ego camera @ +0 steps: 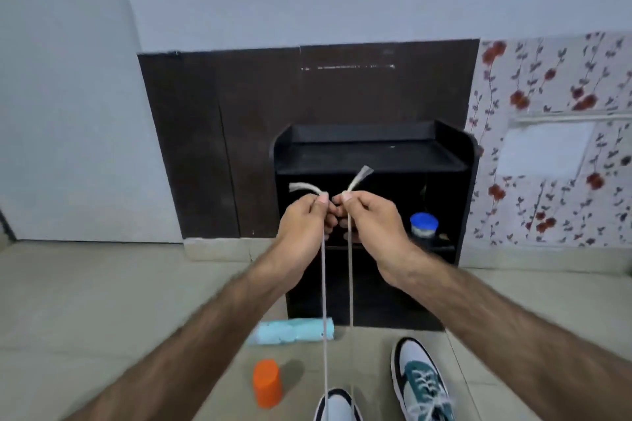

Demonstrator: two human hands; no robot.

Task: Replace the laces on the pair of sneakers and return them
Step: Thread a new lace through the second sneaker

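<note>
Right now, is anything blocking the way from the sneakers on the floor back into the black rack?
Nothing visible does. The laced sneaker and near sneaker face the rack; the blue roll and orange cup lie left of that path.

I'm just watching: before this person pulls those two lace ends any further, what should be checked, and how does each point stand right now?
1. Left hand pinches one end of the lace: ok.
2. Right hand pinches the other end: ok.
3. Both ends held level, so the two sides match in length: ok, roughly.
4. Both strands run straight down to the near sneaker without crossing: ok.
5. Lace seated properly in that sneaker's eyelets: cannot tell, the shoe is cut off at the frame's edge.
6. Second sneaker already laced: ok, though its laces lie loose.
</note>
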